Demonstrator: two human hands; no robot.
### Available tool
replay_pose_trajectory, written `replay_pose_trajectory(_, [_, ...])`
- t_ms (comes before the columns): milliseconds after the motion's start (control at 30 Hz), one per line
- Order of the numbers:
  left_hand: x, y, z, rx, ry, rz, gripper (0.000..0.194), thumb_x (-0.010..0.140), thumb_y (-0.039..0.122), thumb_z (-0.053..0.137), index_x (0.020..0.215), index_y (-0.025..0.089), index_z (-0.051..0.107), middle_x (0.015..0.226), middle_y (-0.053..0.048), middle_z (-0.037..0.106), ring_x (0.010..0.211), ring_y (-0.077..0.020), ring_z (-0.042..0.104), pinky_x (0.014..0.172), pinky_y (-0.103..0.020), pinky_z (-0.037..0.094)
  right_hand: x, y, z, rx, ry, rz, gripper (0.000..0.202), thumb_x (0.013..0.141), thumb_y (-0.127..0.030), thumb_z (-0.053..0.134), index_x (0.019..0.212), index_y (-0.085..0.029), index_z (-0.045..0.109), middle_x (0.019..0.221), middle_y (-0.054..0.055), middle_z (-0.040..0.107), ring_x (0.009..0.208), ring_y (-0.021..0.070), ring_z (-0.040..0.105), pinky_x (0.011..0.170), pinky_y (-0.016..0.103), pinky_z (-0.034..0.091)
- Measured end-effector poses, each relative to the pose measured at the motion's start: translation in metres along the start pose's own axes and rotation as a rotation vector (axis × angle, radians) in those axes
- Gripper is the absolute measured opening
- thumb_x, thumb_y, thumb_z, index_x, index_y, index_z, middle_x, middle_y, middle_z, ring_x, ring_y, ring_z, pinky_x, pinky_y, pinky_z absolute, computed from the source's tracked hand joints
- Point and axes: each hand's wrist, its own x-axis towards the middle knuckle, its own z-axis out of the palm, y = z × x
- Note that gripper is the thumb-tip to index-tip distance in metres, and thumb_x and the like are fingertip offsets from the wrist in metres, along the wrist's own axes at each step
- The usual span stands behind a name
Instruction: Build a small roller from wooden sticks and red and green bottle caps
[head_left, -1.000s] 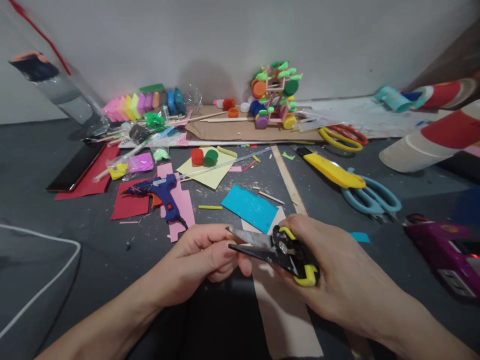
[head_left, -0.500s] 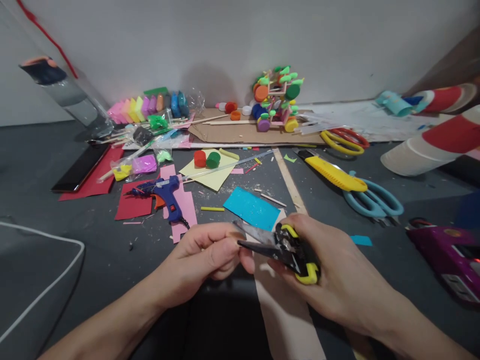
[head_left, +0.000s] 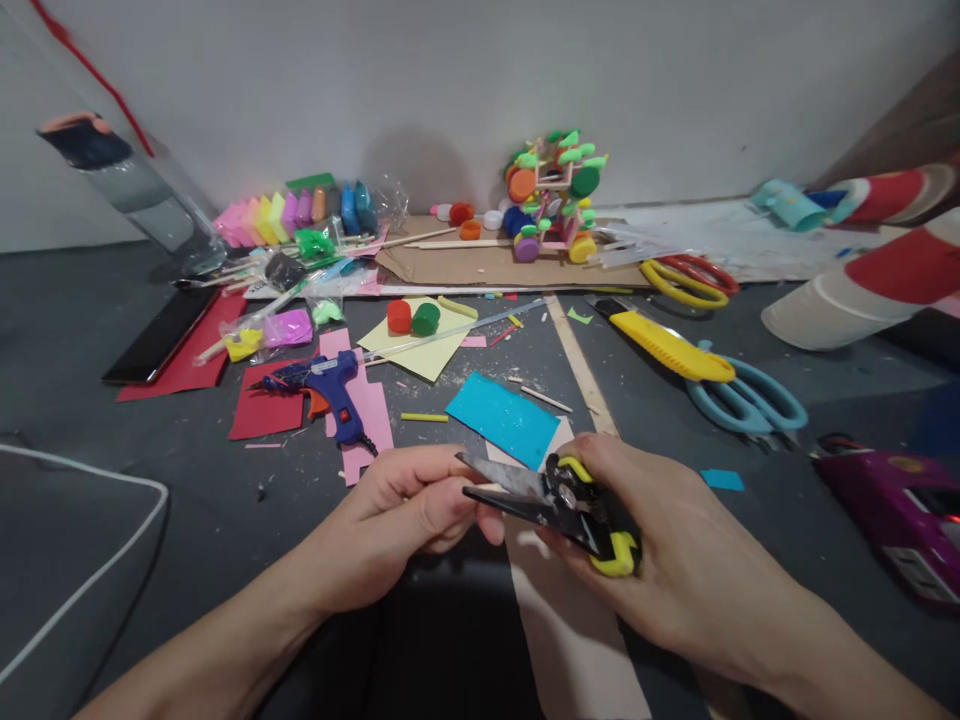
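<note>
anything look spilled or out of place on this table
Pale crumbs and paper scraps litter the dark table, untidy rather than clearly spilled. The yellow utility knife lies partly over a light-blue-handled tool, an awkward pile. The black-and-yellow snips in the right hand show no obvious damage.
</note>
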Motion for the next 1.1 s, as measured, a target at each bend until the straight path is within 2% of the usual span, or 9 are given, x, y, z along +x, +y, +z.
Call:
replay_pose_trajectory(267, [-0.001, -0.003, 0.003, -0.027, -0.016, 0.004, 0.027, 0.098, 0.037, 0.06, 0.088, 0.017, 0.075, 0.061, 0.005, 0.039, 0.051, -0.0053, 0.025, 0.048, -0.024, 0.015, -0.005, 0.004, 0.002, -0.054, 0.054, -0.022, 0.031, 0.089, -0.05, 0.056, 0.075, -0.023, 0.049, 0.06, 0.0, 0.057, 0.049, 0.0166, 0.05, 0.046, 0.027, 0.033])
replay_pose_trajectory(467, [0.002, 0.001, 0.007, -0.001, 0.007, 0.032, 0.026, 0.099, 0.037, 0.058, 0.094, 0.016, 0.073, 0.056, 0.007, 0.031, 0.05, -0.0064, 0.024, 0.048, -0.023, 0.015, 0.001, 0.008, 0.001, 0.019, 0.121, 0.097, 0.017, 0.088, -0.038, 0.058, 0.082, -0.023, 0.051, 0.065, 0.0, 0.061, 0.053, 0.0171, 0.056, 0.049, 0.027, 0.04])
replay_pose_trajectory(567, [0.002, 0.004, 0.011, 0.005, 0.025, 0.029, 0.024, 0.099, 0.036, 0.057, 0.098, 0.015, 0.069, 0.056, 0.008, 0.03, 0.049, -0.0073, 0.024, 0.048, -0.023, 0.016, 0.005, 0.017, 0.002, -0.062, 0.159, 0.139, 0.025, 0.088, -0.046, 0.059, 0.089, -0.022, 0.053, 0.071, 0.004, 0.064, 0.061, 0.0232, 0.062, 0.052, 0.031, 0.043])
replay_pose_trajectory(700, [0.0, 0.006, 0.014, 0.01, 0.027, -0.018, 0.02, 0.101, 0.034, 0.053, 0.106, 0.018, 0.063, 0.053, 0.009, 0.034, 0.046, -0.0072, 0.024, 0.049, -0.023, 0.02, 0.008, 0.035, 0.0, -0.212, 0.225, 0.228, 0.046, 0.09, -0.064, 0.055, 0.101, -0.019, 0.055, 0.082, 0.01, 0.067, 0.071, 0.0303, 0.065, 0.058, 0.035, 0.043])
replay_pose_trajectory(800, [-0.002, 0.006, 0.015, 0.02, 0.028, -0.037, 0.018, 0.101, 0.035, 0.051, 0.103, 0.019, 0.059, 0.053, 0.008, 0.04, 0.046, -0.0075, 0.027, 0.049, -0.022, 0.022, 0.009, 0.045, -0.003, -0.288, 0.244, 0.277, 0.047, 0.088, -0.066, 0.055, 0.1, -0.02, 0.055, 0.085, 0.012, 0.067, 0.076, 0.0334, 0.066, 0.06, 0.037, 0.043])
replay_pose_trajectory(933, [0.001, 0.007, 0.017, 0.038, 0.038, -0.005, 0.021, 0.1, 0.036, 0.055, 0.091, 0.018, 0.058, 0.058, 0.007, 0.041, 0.05, -0.0071, 0.028, 0.047, -0.021, 0.019, 0.01, 0.041, -0.009, -0.154, 0.182, 0.228, 0.042, 0.087, -0.057, 0.061, 0.106, -0.02, 0.055, 0.092, 0.012, 0.068, 0.083, 0.0324, 0.067, 0.066, 0.039, 0.048])
replay_pose_trajectory(1000, [0.002, 0.007, 0.018, 0.076, 0.082, 0.024, 0.02, 0.098, 0.036, 0.058, 0.09, 0.018, 0.059, 0.06, 0.006, 0.042, 0.051, -0.0066, 0.029, 0.047, -0.02, 0.02, 0.009, 0.031, -0.01, -0.039, 0.107, 0.164, 0.036, 0.087, -0.05, 0.064, 0.106, -0.021, 0.055, 0.093, 0.008, 0.068, 0.08, 0.0271, 0.066, 0.066, 0.036, 0.05])
replay_pose_trajectory(1100, [0.003, 0.004, 0.018, 0.204, 0.188, 0.088, 0.018, 0.097, 0.034, 0.061, 0.09, 0.019, 0.062, 0.063, 0.005, 0.05, 0.054, -0.0067, 0.039, 0.049, -0.018, 0.027, 0.006, 0.015, -0.009, 0.057, -0.003, 0.083, 0.026, 0.087, -0.045, 0.065, 0.095, -0.023, 0.055, 0.087, 0.003, 0.065, 0.071, 0.0196, 0.062, 0.06, 0.03, 0.049])
